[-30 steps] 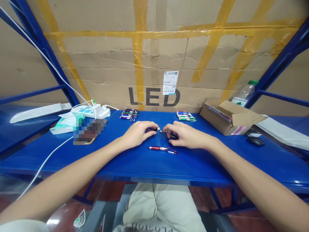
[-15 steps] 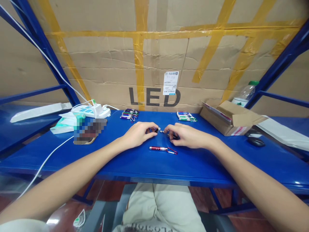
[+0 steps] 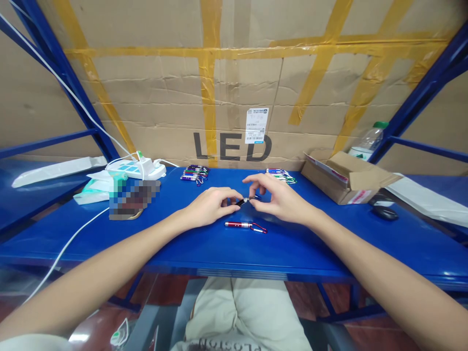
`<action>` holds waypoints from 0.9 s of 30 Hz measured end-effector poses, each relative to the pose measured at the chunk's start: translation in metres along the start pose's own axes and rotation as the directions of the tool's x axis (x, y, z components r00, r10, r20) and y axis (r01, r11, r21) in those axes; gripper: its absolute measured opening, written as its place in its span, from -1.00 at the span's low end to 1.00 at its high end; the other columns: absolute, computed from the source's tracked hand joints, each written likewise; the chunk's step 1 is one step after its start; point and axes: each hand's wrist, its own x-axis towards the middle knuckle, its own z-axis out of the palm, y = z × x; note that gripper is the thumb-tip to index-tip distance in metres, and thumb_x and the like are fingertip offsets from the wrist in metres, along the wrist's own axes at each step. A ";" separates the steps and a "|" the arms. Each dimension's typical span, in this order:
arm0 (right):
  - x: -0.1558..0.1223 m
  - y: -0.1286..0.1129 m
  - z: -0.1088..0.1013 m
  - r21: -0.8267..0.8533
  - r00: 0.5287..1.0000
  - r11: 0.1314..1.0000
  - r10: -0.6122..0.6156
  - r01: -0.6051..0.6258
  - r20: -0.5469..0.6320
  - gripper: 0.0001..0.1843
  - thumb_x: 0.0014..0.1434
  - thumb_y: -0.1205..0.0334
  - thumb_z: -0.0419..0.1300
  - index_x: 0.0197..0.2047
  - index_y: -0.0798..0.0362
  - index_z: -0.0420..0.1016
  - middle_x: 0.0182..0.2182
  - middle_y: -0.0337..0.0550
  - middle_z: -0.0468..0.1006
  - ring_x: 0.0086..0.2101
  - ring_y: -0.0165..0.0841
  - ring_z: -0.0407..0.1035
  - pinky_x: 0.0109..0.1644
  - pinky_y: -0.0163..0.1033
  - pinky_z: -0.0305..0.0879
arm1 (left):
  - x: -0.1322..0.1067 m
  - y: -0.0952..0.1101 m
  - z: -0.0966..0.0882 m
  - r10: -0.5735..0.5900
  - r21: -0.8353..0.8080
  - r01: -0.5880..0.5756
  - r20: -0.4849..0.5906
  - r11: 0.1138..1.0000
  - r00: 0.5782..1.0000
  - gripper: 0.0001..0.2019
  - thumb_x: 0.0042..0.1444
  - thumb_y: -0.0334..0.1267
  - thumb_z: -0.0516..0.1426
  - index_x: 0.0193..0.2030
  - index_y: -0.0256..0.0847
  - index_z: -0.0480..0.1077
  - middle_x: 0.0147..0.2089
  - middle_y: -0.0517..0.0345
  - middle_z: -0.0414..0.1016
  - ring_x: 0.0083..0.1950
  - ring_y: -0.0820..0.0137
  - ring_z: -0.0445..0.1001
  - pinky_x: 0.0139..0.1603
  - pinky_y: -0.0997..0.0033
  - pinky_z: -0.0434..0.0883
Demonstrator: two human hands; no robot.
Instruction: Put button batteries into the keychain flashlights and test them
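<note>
My left hand (image 3: 214, 204) is closed, its fingertips pinching a black penlight tube (image 3: 240, 202) whose silver end points right. My right hand (image 3: 280, 197) meets it there, thumb and fingers closed on a small dark penlight piece (image 3: 257, 197); the index finger is raised and bent. The two parts touch or nearly touch; I cannot tell which. Just in front of my hands lies a red penlight (image 3: 238, 224) with a red carabiner clip (image 3: 259, 228). Fingers hide much of both held parts.
Several coloured penlights lie in a left group (image 3: 194, 173) and a right group (image 3: 281, 175) at the back of the blue table (image 3: 219, 253). An opened cardboard box (image 3: 341, 178) and a black mouse (image 3: 384, 213) are on the right. A power strip (image 3: 141, 168) and tissue pack (image 3: 97, 187) sit left.
My right hand has lifted and moved in to my left hand, bringing a dark piece to the tube. Small silver discs seen between the hands on the table no longer show.
</note>
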 end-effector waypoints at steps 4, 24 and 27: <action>-0.001 -0.003 0.005 0.016 1.000 1.000 -0.024 0.024 0.002 -0.51 0.38 0.26 0.26 0.34 -0.09 0.39 -0.06 -0.11 0.67 -0.08 -0.15 0.47 0.05 -0.03 0.42 | 0.000 0.002 0.000 0.018 -0.007 -0.018 0.004 1.000 1.000 -0.79 0.42 -0.17 0.25 0.11 -0.13 0.61 -0.07 0.11 0.66 -0.19 0.35 0.56 -0.13 0.39 0.44; 0.000 -0.002 0.005 -0.041 0.998 0.999 -0.038 0.036 -0.042 -0.57 0.44 0.25 0.22 0.33 -0.07 0.41 -0.06 -0.08 0.69 -0.08 -0.13 0.46 0.07 -0.02 0.38 | 0.000 -0.001 -0.001 0.018 -0.011 -0.018 -0.013 1.000 1.000 -0.80 0.43 -0.22 0.25 0.12 -0.13 0.61 -0.03 0.13 0.68 -0.16 0.35 0.58 -0.12 0.39 0.44; 0.001 0.005 0.004 -0.104 0.996 0.994 0.004 -0.013 -0.088 -0.64 0.42 0.29 0.19 0.25 -0.04 0.46 -0.10 -0.07 0.69 -0.13 -0.13 0.45 0.02 -0.03 0.36 | 0.000 -0.003 -0.001 -0.003 0.021 0.004 -0.024 1.000 1.000 -0.77 0.43 -0.21 0.24 0.15 -0.11 0.61 0.00 0.11 0.69 -0.13 0.33 0.60 -0.11 0.37 0.45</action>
